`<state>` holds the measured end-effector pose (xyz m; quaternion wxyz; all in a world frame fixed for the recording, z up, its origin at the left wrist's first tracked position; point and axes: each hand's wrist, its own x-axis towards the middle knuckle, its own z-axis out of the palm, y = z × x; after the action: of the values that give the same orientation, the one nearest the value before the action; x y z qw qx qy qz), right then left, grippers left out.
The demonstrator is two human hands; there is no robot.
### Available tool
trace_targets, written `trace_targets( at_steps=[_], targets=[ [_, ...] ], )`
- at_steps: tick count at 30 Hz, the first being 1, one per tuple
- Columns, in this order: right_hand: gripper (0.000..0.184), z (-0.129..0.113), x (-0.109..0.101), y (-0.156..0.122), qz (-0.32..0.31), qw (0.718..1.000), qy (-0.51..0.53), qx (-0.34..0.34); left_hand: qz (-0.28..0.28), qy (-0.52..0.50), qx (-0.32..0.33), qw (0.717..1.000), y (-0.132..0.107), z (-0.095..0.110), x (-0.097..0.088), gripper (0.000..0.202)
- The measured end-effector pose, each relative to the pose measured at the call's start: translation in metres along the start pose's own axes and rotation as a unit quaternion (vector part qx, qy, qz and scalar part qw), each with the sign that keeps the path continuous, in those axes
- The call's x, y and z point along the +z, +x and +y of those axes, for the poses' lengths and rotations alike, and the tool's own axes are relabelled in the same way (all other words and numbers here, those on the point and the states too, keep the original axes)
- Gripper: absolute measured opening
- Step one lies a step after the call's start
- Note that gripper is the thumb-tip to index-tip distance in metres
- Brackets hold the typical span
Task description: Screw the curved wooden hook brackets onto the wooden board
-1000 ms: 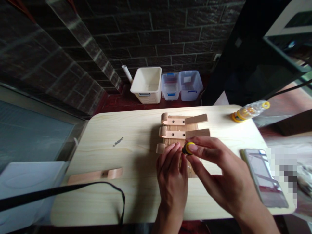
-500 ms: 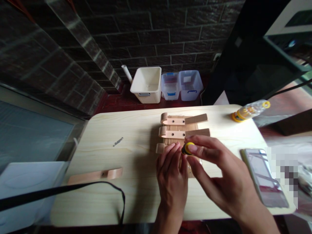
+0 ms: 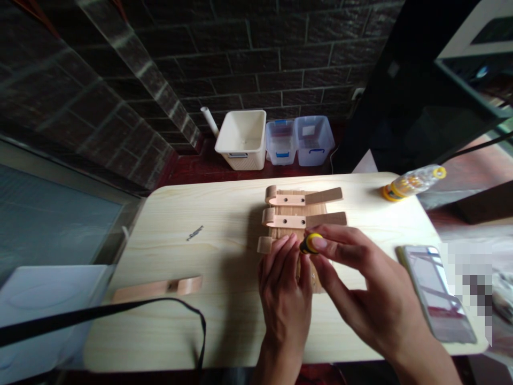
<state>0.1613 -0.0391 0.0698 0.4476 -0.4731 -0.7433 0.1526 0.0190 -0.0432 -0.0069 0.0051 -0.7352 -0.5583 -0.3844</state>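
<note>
My right hand (image 3: 352, 262) grips a small screwdriver (image 3: 310, 244) by its yellow and black handle, thumb and fingers around it. The handle stands nearly upright over a wooden board (image 3: 289, 233); its tip is hidden. My left hand (image 3: 285, 291) presses its fingers on a third wooden hook (image 3: 264, 245), whose curled end shows at the left while the rest is covered. Farther up the board lie two more curved hooks, an upper hook (image 3: 294, 200) and a middle hook (image 3: 294, 221), each with two dark screw holes or screw heads.
A loose wooden hook (image 3: 188, 286) and a small pile of screws (image 3: 195, 233) lie on the table (image 3: 160, 331) at the left. A phone (image 3: 436, 294) and a clear bottle (image 3: 414, 182) are at the right. A black strap (image 3: 120, 307) crosses the front left. Bins (image 3: 240, 155) stand beyond the table.
The screwdriver handle has shifted very slightly and my right fingers have moved a little around it. My left thumb lies closer to the screwdriver. The hooks stay in place.
</note>
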Motion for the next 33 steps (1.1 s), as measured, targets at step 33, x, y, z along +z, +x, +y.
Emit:
trace_targets(
  at_steps=[33],
  targets=[
    [0.034, 0.002, 0.0, -0.002, 0.011, 1.0, -0.016, 0.001, 0.089, -0.072, -0.038, 0.993, -0.005, 0.002, -0.016, 0.02]
  ],
)
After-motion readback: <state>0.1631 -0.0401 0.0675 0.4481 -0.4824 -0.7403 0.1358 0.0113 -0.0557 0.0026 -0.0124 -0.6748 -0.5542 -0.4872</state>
